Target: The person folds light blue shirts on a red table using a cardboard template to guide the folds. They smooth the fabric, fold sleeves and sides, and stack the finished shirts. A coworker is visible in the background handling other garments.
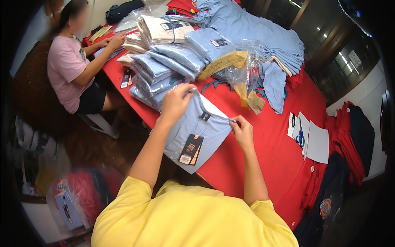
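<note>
Red cloth covers the counter [263,140]. At its near edge lies a folded light-blue shirt [193,131] with a dark hang tag [191,149], before stacked shirts [164,66]. The left hand [176,103] grips its collar end; the right hand [242,131] pinches its side. Folding seems nearly finished; squaring edges likely remains. Fingertips are hidden by fabric.

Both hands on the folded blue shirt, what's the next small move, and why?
Probably lay the folded light-blue shirt flat on the red table. The left hand grips its far edge and the right hand pinches its right corner, while its near end with the hang tag overhangs the table edge.
</note>
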The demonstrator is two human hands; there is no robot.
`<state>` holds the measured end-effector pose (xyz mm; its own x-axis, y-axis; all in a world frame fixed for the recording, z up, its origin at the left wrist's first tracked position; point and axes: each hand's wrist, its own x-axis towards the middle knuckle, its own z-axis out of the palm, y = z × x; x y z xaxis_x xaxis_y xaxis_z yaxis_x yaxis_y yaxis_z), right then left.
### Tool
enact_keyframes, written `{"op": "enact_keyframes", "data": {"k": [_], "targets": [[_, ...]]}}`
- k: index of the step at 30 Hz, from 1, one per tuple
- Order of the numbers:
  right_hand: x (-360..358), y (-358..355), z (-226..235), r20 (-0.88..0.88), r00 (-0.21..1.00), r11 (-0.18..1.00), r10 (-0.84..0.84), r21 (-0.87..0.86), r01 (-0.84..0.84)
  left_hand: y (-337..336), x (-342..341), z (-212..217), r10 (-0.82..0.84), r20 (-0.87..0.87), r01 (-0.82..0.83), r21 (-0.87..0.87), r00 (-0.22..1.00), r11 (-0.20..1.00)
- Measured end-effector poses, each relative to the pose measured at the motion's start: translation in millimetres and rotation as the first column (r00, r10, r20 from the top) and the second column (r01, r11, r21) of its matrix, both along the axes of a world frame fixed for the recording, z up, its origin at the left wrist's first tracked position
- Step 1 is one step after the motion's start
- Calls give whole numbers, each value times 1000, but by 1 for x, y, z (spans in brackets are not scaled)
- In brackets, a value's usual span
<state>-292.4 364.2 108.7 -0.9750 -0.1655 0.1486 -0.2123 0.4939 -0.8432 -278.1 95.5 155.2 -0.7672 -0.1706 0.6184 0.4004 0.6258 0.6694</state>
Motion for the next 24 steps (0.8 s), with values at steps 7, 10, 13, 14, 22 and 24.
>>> {"op": "enact_keyframes", "data": {"k": [7, 10, 13, 14, 22, 24], "targets": [[-59, -9, -70, -326, 897, 923, -300, 139, 359, 34, -126, -82, 9, 110, 20, -258, 994, 966], [-60, -49, -51, 98, 948, 951, -302, -37, 307, -3, -158, -128, 31, 339, 42, -207, 940, 978], [-43, -56, -18, -227, 918, 912, -325, 181, 368, -1, -159, -127, 43, 323, 85, -372, 945, 924], [-41, -59, -5, -365, 878, 864, -309, 277, 419, 3, -156, -126, 34, 251, 65, -372, 967, 926], [-94, -34, 13, -417, 832, 885, -366, 121, 449, 16, -132, -73, 1, 428, 174, -371, 904, 912], [-123, -21, 19, -539, 734, 846, -414, 71, 529, 18, -130, -75, -24, 349, 167, -385, 937, 908]]}}
